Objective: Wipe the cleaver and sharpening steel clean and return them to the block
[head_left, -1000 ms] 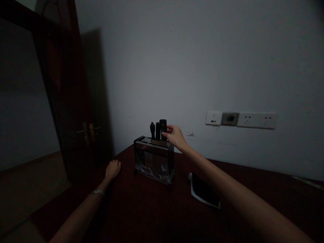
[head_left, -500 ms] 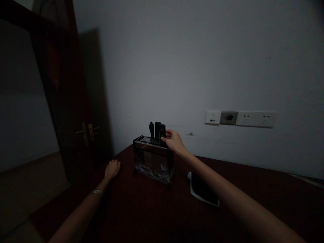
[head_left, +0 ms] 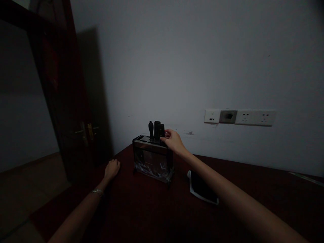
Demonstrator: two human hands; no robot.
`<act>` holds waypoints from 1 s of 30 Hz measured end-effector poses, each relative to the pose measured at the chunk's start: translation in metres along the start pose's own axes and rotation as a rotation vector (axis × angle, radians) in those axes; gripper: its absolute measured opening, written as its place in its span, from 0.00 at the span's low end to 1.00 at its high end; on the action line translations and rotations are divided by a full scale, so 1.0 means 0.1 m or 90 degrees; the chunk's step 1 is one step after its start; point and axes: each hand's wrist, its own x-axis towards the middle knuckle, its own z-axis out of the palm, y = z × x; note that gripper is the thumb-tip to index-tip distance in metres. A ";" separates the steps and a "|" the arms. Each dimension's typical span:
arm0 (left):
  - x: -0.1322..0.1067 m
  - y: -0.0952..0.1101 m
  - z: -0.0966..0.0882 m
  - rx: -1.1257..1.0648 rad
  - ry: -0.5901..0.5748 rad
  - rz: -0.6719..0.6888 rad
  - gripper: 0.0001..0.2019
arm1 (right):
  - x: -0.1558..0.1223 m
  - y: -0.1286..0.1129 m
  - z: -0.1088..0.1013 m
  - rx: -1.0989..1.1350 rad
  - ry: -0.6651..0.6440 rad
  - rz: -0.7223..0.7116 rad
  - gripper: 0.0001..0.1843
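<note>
Three black handles (head_left: pixel 157 129) stood upright, propped by the knife block (head_left: pixel 152 160). My right hand (head_left: pixel 175 140) pinched the rightmost handle (head_left: pixel 161 130); my left hand (head_left: pixel 112 168) rested on the table (head_left: pixel 141 206), grip unclear.

The rightmost handle (head_left: pixel 161 130) is black with faint yellowish specks; the middle handle (head_left: pixel 156 126) and the leftmost handle (head_left: pixel 151 129) are plain black. The block (head_left: pixel 152 158) has a silvery top with black slots, black ends and a dark brownish front, streaked whitish by clear wrap (head_left: pixel 155 172). The table (head_left: pixel 141 209) is deep maroon, almost black towards the front. The flat thing (head_left: pixel 204 188) is black, edged in white. The bracelet (head_left: pixel 98 192) is silver. The wall (head_left: pixel 164 67) is bluish grey with dark scuffs. The sockets (head_left: pixel 255 118) are white with dark holes; the plate (head_left: pixel 228 116) among them is grey, black-centred. The door (head_left: pixel 76 84) is dark reddish brown, its lock (head_left: pixel 90 131) gold.
</note>
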 end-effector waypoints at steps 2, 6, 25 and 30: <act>0.00 0.00 0.00 -0.001 0.001 -0.001 0.19 | 0.00 -0.02 -0.01 -0.010 0.000 -0.002 0.15; -0.01 0.00 0.00 -0.002 0.003 -0.003 0.18 | -0.01 -0.06 -0.05 -0.028 -0.013 -0.006 0.15; 0.01 -0.01 0.02 0.000 -0.004 -0.008 0.17 | -0.05 -0.18 -0.14 -0.120 -0.031 -0.038 0.16; 0.01 -0.01 0.02 -0.001 -0.004 -0.005 0.18 | -0.08 -0.19 -0.20 -0.096 -0.023 0.035 0.22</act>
